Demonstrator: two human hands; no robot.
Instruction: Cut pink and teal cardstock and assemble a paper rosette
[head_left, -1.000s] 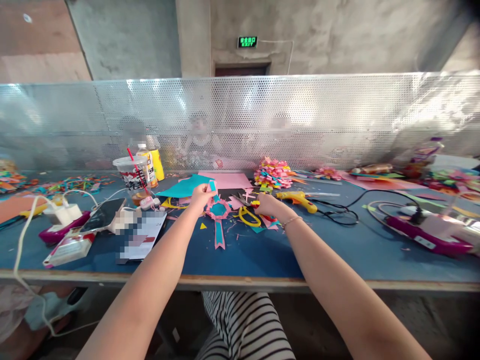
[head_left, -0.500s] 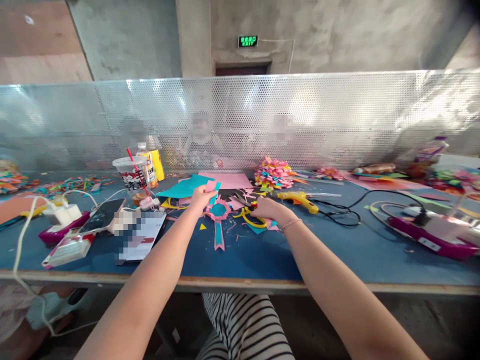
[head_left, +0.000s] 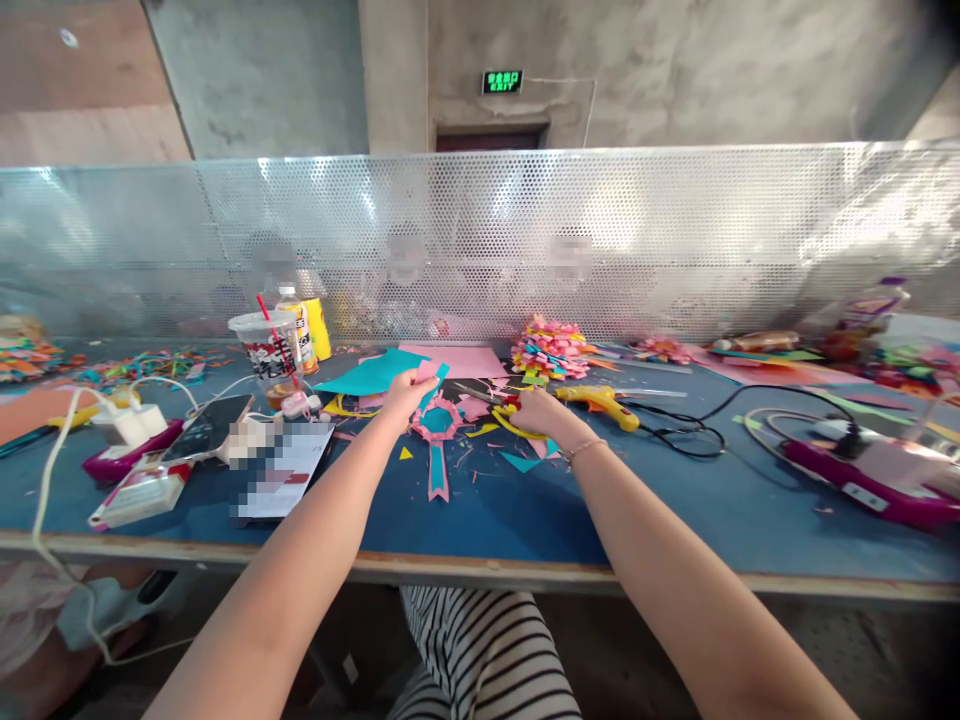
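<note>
1. Scissors (head_left: 491, 396), held in the right hand (head_left: 538, 412) to the right of the rosette (head_left: 437, 422); fingers curl about the handles and the blades point left. How far the blades are spread cannot be told.
2. Left hand (head_left: 405, 400), just behind and left of the rosette, thumb and fingers pinched on a pink-and-blue strip (head_left: 430, 373).
3. Rosette: pink ring, blue centre, on the table (head_left: 480, 525). Its notched tail (head_left: 438, 472) extends toward the near edge.
4. Yellow triangle (head_left: 406, 453), near the rosette, left and in front; blue scrap (head_left: 519, 462), in front and right of it.
5. Blue sheet (head_left: 371, 372), behind and left of the rosette; pink sheet (head_left: 469, 361), behind; paper flower (head_left: 550, 348), behind and right.
6. Glue gun (head_left: 604, 402), right of the rosette, past the right hand.
7. Cup (head_left: 262, 348) with red straw and phone (head_left: 214, 425), well left of the rosette.
8. Perforated panel (head_left: 480, 230), spanning the background behind the rosette.
</note>
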